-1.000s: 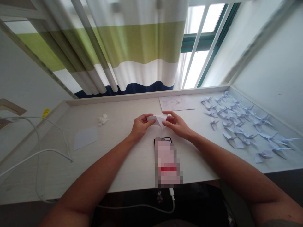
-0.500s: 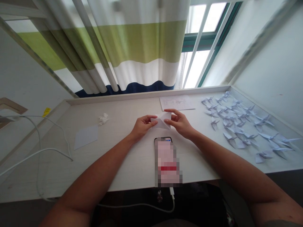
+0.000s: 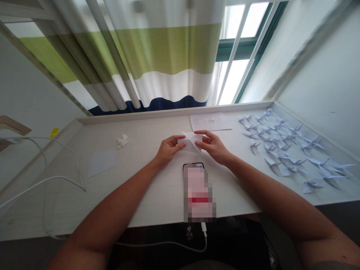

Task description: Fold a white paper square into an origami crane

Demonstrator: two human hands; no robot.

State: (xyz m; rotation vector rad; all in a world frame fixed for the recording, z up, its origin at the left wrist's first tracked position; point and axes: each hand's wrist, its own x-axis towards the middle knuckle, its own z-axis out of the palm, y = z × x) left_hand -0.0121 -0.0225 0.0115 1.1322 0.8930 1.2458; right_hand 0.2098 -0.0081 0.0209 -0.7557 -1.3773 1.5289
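Pale grained desk [image 3: 112, 195]; left hand [image 3: 168, 151], right hand [image 3: 213, 147] pinch seemingly creased paper [image 3: 192, 142].

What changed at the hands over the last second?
The folded white paper has opened out flatter and wider, its point still aimed toward the person. The right hand has shifted slightly rightward along it, while the left hand stays at its left side. Neither hand let go. The phone, written sheet and origami cranes stayed where they were.
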